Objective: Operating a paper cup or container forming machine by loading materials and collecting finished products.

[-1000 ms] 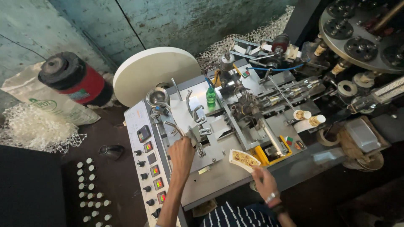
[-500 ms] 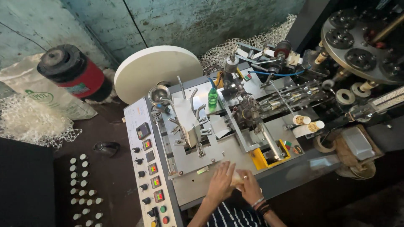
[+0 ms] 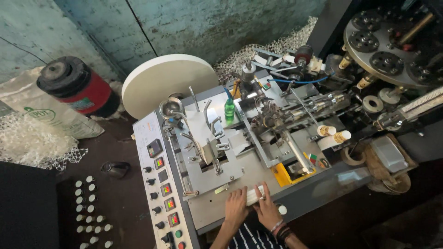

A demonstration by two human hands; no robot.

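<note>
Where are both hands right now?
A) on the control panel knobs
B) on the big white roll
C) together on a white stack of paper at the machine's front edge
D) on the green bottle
C: the left hand and right hand meet around the white stack of paper at the machine's near edge.

There was only the one view, from the camera worn on the person's head, and it looked steeply down, almost from straight above. It stood high and well back, so the whole machine bench (image 3: 258,207) lay across the middle. The control panel (image 3: 159,184) ran down the left, the big white paper roll (image 3: 166,83) sat toward the top, and the round turret plate (image 3: 392,46) filled the upper right corner. Both hands showed small at the bottom edge, with the dark floor (image 3: 120,193) and blue wall (image 3: 194,23) around.
</note>
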